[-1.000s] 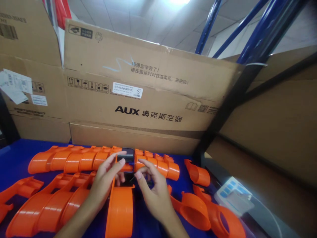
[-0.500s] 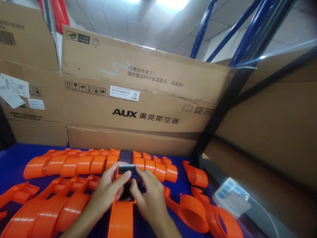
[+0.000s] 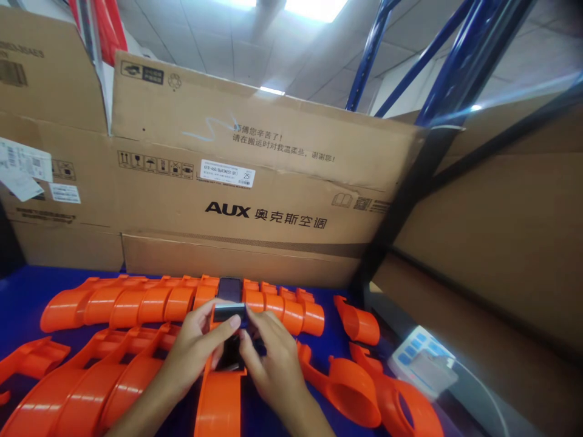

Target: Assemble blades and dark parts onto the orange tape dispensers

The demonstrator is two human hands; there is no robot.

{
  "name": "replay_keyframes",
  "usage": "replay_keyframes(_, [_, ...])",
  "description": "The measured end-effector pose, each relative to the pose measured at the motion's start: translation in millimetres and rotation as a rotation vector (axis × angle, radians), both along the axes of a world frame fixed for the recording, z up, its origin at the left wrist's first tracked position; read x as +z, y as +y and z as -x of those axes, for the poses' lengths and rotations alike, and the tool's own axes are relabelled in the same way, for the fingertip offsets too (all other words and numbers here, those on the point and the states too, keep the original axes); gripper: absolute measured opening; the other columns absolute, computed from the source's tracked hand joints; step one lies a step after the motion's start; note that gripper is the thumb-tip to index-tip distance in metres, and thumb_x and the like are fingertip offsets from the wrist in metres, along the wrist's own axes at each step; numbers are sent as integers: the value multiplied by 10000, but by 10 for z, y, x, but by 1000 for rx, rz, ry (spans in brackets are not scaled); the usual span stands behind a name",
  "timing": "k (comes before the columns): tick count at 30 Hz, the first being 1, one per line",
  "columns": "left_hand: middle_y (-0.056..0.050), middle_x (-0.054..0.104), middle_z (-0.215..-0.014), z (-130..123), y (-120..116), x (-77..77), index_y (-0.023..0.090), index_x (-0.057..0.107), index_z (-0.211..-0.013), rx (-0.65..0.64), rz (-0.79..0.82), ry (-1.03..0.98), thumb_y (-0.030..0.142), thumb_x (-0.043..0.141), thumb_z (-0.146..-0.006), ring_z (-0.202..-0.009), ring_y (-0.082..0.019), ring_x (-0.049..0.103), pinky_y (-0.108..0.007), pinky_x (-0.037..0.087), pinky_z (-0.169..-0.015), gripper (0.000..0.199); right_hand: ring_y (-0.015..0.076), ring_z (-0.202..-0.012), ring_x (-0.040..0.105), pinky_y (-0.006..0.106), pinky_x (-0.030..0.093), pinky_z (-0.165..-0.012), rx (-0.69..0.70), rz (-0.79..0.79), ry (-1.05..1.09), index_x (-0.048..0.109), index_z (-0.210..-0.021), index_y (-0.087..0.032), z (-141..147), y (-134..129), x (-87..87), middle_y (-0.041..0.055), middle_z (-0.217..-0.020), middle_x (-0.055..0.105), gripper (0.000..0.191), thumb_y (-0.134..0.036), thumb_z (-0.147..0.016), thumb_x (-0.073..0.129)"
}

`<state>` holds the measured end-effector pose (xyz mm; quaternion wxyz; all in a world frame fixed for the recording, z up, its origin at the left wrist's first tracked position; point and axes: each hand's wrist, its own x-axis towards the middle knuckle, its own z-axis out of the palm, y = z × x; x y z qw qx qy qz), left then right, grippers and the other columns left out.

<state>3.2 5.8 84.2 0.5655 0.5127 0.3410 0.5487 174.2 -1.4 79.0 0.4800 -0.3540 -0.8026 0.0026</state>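
Note:
An orange tape dispenser (image 3: 219, 400) stands in front of me, its curved body toward the lower edge of the picture. My left hand (image 3: 200, 343) is closed round the left side of its head, thumb on the dark strip below the toothed blade (image 3: 229, 308). On the right side, my right hand (image 3: 274, 352) is closed on the same head, with thumb and fingers bent near the blade. Part of the dispenser's frame is hidden behind my fingers. Just behind the blade is a dark flat object (image 3: 230, 288) resembling a phone.
Several orange dispensers (image 3: 152, 303) form a row at the back of the blue surface (image 3: 22, 285). More lie at left (image 3: 86, 394) and right (image 3: 353, 388). A white device with blue keys (image 3: 423, 361) sits at right. Cardboard (image 3: 273, 182) and a dark post (image 3: 401, 209) border the space.
Both hands keep their hold on the tape dispenser, almost unmoved. The whole view shifts slightly, so things appear a little further left.

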Motion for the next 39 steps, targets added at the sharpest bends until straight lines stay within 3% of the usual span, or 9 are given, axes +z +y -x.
replay_keyframes(5, [97,476,-442,7,16,-14,195,668,-979,30,58,-38,474,764,-840,-343,-52,342,-176,255,-382,327,267,-909,678,434,617,-806,55,-51,-112,540,-1450,-189,-40,44,56,131,-1046,734,511,-126,-942,530])
replay_keyframes(13, [81,538,-516,-40,17,-48,185,681,-1049,21,84,-39,468,789,-812,-350,-57,395,-183,271,-365,385,233,-723,642,365,603,-655,-117,-120,-194,422,-1530,-129,35,41,-87,91,-847,704,614,-42,-922,449])
replay_keyframes(19, [91,514,-488,-28,22,-71,182,670,-1073,8,78,-39,482,762,-844,-332,-47,360,-179,242,-360,389,238,-723,648,373,605,-663,-152,-191,-233,335,-1572,-97,64,18,-130,104,-864,716,642,-49,-941,442])
replay_keyframes(24, [106,459,-431,-7,21,-50,176,661,-1015,8,67,-32,490,759,-848,-327,-50,340,-176,233,-357,370,249,-723,635,388,582,-642,-161,-203,-258,433,-1505,-71,24,23,-90,118,-852,716,573,-62,-933,459])
replay_keyframes(30, [117,433,-436,7,48,-96,190,625,-958,18,0,25,529,710,-879,-300,-50,323,-176,198,-336,358,251,-777,630,385,552,-664,-48,-204,-156,609,-1282,-141,-95,48,17,124,-923,728,371,-189,-915,638])
replay_keyframes(39, [102,452,-464,-13,17,-64,197,621,-944,-29,-48,42,518,668,-912,-300,-53,338,-187,202,-350,326,250,-753,593,369,493,-645,14,-159,-62,613,-1221,-168,-65,54,19,102,-900,711,318,-161,-904,583])
